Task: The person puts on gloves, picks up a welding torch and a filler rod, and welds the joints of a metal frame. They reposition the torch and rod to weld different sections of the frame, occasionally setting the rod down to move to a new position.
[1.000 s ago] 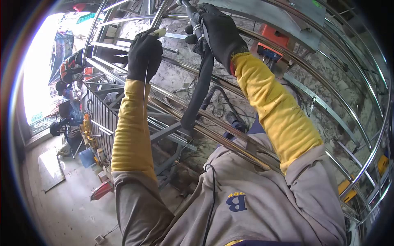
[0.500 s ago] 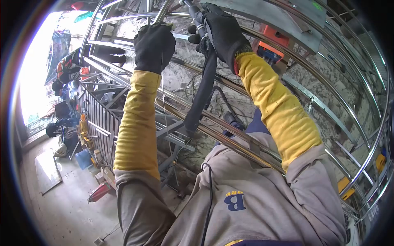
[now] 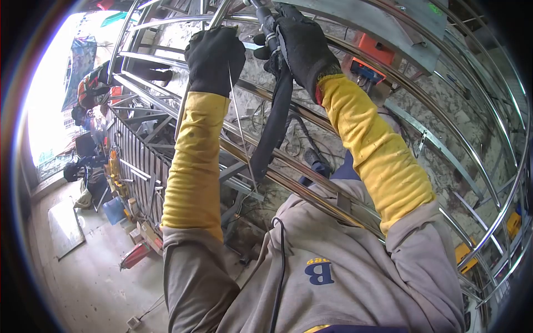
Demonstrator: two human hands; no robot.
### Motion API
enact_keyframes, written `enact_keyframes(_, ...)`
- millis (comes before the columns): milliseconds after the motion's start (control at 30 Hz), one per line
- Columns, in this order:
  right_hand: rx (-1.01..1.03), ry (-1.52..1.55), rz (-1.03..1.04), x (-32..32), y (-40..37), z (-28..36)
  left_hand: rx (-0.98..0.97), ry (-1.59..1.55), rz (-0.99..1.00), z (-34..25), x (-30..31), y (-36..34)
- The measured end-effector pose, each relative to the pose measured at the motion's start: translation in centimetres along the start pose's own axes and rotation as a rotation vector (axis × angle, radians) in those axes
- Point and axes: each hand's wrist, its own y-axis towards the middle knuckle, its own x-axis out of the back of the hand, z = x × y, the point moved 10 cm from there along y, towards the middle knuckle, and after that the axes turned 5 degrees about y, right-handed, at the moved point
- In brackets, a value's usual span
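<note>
My left hand (image 3: pixel 215 60), in a black glove, is closed on a thin filler rod (image 3: pixel 239 114) whose tail hangs toward my chest. My right hand (image 3: pixel 306 49), gloved the same way, grips a TIG welding torch (image 3: pixel 265 21) near the top edge of the view. From the torch a black-sheathed cable (image 3: pixel 273 125) drops down between my forearms. Both hands are above a frame of shiny metal tubes (image 3: pixel 316 116), with the left beside a tube at the top. The torch's tip and the rod's front end do not show clearly.
An orange machine (image 3: pixel 371 55) stands on the dusty floor behind the tubes at right. A grey metal plate (image 3: pixel 383 28) lies at the top. A person (image 3: pixel 91 91) is bent over at far left, near a slatted metal panel (image 3: pixel 130 158). Curved tubes ring the right side.
My left hand has moved slightly right, nearer the torch. The rod's tail has swung right, toward the cable. My right hand has hardly moved.
</note>
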Motion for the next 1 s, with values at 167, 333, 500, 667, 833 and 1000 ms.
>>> enact_keyframes(167,-0.407,0.578,-0.151,-0.5,-1.3,-1.2,0.027,-0.008,0.024,0.0,0.0,0.3)
enact_keyframes(333,-0.399,0.642,-0.143,-0.8,-1.1,-1.3,-0.045,-0.037,-0.031,-0.1,0.2,0.1)
enact_keyframes(500,-0.416,0.63,-0.155,-0.8,-1.3,-1.1,-0.032,-0.033,-0.057,-0.2,0.3,0.0)
enact_keyframes(667,-0.432,0.615,-0.16,-0.9,-1.4,-1.1,-0.004,0.009,0.024,-0.1,-0.2,0.2)
enact_keyframes(833,-0.342,0.531,-0.094,-0.9,-1.0,-1.1,-0.016,0.005,-0.005,-0.2,-0.1,0.1)
enact_keyframes(1000,-0.396,0.551,-0.129,-0.8,-1.4,-0.9,-0.009,-0.018,-0.012,-0.1,-0.2,0.0)
